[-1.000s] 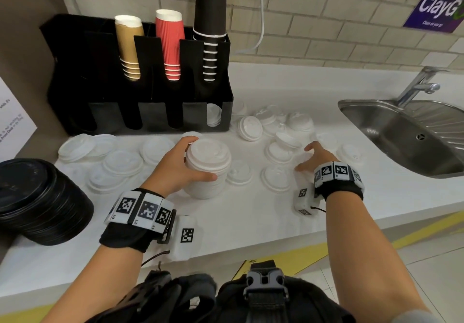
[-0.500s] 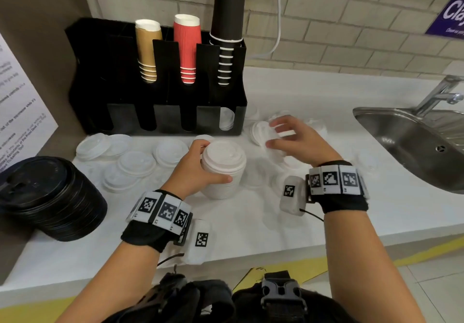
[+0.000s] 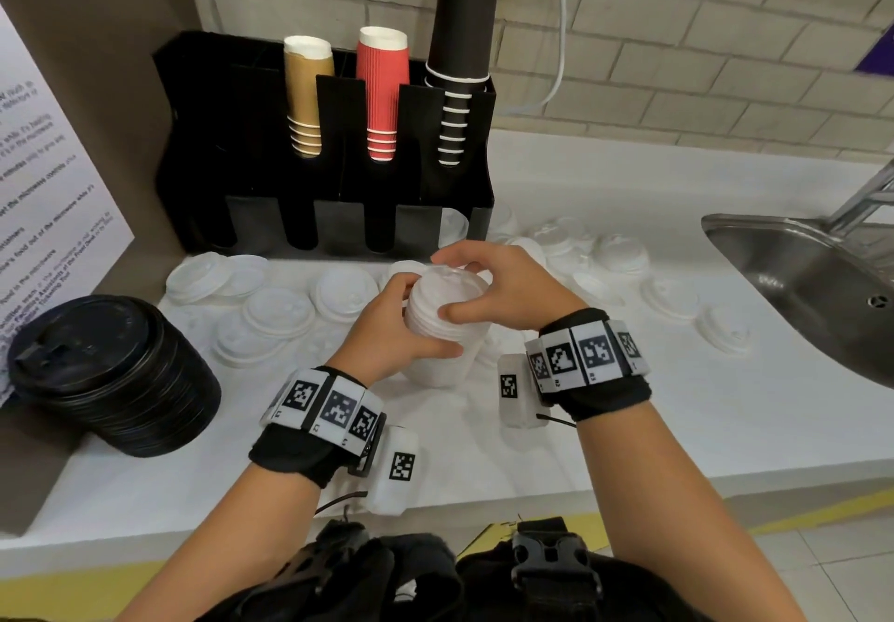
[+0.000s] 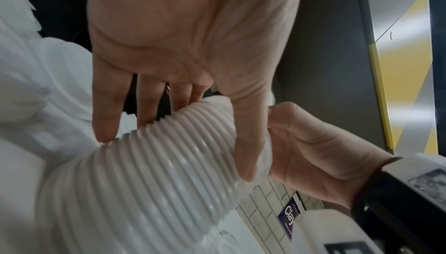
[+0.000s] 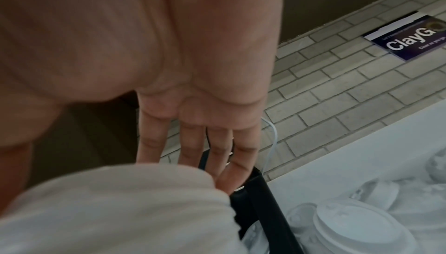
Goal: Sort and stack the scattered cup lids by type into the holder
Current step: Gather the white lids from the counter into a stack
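Note:
A tall stack of ribbed white lids (image 3: 435,365) (image 4: 156,172) stands on the counter, and my left hand (image 3: 411,316) (image 4: 173,153) grips its side, thumb in front and fingers behind. My right hand (image 3: 479,283) (image 5: 205,153) curls over the top of the stack and holds a white lid (image 3: 450,278) (image 5: 120,210) on it. The black holder (image 3: 329,137) stands behind with brown, red and black cups; its right front slot shows a white lid (image 3: 454,227). Loose white lids lie to the left (image 3: 275,312) and to the right (image 3: 619,254) (image 5: 357,227).
A stack of black lids (image 3: 111,374) sits at the left on the counter. A steel sink (image 3: 798,283) with a tap is at the right. A printed sheet (image 3: 43,186) leans on the left wall. The counter's front edge (image 3: 677,481) runs below my wrists.
My right hand lifted a white lid from the right-hand scatter and carried it left onto the top of the stack. My left hand kept its grip on the stack.

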